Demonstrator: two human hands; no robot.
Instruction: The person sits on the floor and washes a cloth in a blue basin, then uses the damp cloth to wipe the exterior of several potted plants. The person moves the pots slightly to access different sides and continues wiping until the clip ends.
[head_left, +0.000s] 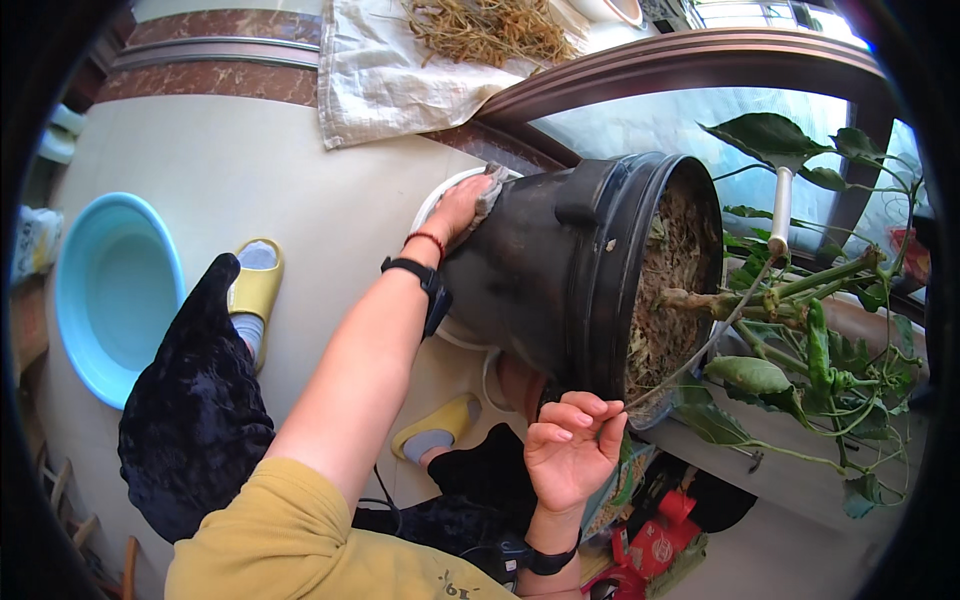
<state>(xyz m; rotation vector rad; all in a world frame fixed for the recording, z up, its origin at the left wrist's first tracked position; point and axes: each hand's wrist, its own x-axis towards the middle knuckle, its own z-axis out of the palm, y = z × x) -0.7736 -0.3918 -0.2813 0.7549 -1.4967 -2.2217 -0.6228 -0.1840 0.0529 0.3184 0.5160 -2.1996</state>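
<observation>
My left hand (459, 206) presses a grey cloth (491, 196) against the lower side of a large black plastic plant pot (517, 262), near its base. A white saucer (429, 201) shows under the base. My right hand (574, 450) is beside the pot's rim, palm towards me, with thumb and forefinger pinched at the end of a thin dry stem (720, 330). Dry soil (671, 255) and a thick woody plant stem (686, 301) fill the pot's mouth. Green leaves (750, 373) spread out from the plant. A whitish handle (781, 206) stands among them.
A blue basin (120, 300) of water is on the floor at the left. Dried plants (487, 30) lie on a white woven sheet (397, 90). A brown-framed glass door (690, 64) is beside the pot. Red items (660, 547) are at the lower right; a cable (386, 487) hangs near my legs.
</observation>
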